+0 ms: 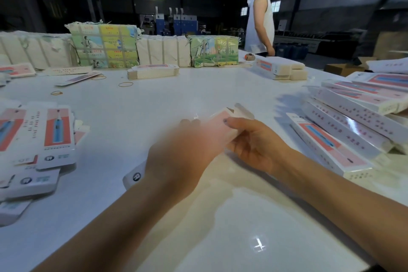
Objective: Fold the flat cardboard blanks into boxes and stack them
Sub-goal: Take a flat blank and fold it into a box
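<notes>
Both forearms reach in from 6 o'clock over the white table (154,104); the left hand (181,157) is smeared by motion blur at the centre, laid over the near length of a pink-and-white box (223,119), and whether its fingers curl round the box cannot be told; the right hand (256,146), just toward 3 o'clock of it, pinches the far end of the same box, thumb on the pink face and fingers under it; the box is held just above the table, its far end flap (242,111) standing open, its near end showing below the left wrist; at 9 o'clock lies a pile of flat blanks (44,137), printed side up; at 3 o'clock folded boxes (344,126) lie stacked in overlapping rows; toward 12 o'clock a strapped bundle of blanks (152,72) sits on the table, with rubber bands (125,84) loose beside it; behind it wrapped bundles (103,46) line the far edge; at 1 o'clock a person in a white sleeveless top (260,20) stands beside the table.
</notes>
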A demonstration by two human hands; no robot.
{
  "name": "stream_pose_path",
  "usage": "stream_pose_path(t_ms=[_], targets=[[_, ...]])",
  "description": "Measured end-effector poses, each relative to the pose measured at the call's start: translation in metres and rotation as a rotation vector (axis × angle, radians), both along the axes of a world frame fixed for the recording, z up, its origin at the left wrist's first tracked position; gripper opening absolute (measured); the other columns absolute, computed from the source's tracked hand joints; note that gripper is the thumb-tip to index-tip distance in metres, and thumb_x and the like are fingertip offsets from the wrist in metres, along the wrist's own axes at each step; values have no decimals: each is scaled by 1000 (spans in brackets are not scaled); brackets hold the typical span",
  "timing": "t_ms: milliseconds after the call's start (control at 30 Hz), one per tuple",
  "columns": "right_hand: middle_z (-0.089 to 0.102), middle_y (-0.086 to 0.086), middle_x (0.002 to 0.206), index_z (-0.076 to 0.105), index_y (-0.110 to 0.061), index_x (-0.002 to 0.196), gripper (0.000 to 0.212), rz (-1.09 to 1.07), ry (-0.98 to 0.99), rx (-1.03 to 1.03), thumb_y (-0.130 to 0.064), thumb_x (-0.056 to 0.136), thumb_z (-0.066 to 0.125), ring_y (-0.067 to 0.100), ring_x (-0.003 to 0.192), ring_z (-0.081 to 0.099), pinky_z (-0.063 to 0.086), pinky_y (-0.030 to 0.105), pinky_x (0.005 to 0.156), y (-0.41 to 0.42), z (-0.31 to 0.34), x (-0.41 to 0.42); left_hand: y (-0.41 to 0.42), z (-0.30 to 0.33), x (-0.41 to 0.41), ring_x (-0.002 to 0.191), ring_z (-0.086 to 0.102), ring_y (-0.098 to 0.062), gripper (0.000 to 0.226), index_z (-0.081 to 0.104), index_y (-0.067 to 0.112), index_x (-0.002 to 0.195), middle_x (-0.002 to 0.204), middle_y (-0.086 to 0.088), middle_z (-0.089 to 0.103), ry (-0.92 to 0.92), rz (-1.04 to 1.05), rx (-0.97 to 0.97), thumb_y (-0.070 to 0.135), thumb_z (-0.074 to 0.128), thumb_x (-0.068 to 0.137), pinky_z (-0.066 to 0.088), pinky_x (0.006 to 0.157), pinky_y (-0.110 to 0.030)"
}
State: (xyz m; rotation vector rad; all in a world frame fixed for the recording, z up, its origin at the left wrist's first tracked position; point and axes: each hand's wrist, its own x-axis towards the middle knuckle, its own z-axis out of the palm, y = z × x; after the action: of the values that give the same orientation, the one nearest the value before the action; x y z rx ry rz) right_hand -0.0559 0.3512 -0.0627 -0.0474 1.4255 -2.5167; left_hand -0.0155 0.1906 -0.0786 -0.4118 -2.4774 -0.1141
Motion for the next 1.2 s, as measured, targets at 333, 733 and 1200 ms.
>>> stream_pose_path(t_ms=[333, 733, 1200], targets=[[65, -3, 73, 58, -21, 85, 19, -290, 729, 1032, -31, 97, 46, 3, 63, 60, 45, 10, 57, -2, -11, 17, 0, 3, 9, 53, 59, -24, 67, 66, -1, 99, 72, -10, 59, 20, 4, -40, 53, 29, 85, 41, 40, -23], [73, 15, 82, 72, -4, 80, 40, -63, 262, 262, 2, 93, 34, 24, 74, 71, 56, 29, 59, 2, 1, 3, -7, 8, 4, 57, 59, -22, 74, 65, -1, 106, 75, -10, 61, 78, 10, -119, 57, 26, 82, 40, 41, -23], [67, 9, 75, 63, -12, 74, 22, -177, 590, 801, -16, 87, 46, 28, 76, 64, 56, 35, 77, 4, -7, 3, -6, 5, 2, 52, 56, -20, 71, 66, -2, 102, 71, -9, 60, 157, 2, -171, 55, 29, 82, 39, 41, -21]])
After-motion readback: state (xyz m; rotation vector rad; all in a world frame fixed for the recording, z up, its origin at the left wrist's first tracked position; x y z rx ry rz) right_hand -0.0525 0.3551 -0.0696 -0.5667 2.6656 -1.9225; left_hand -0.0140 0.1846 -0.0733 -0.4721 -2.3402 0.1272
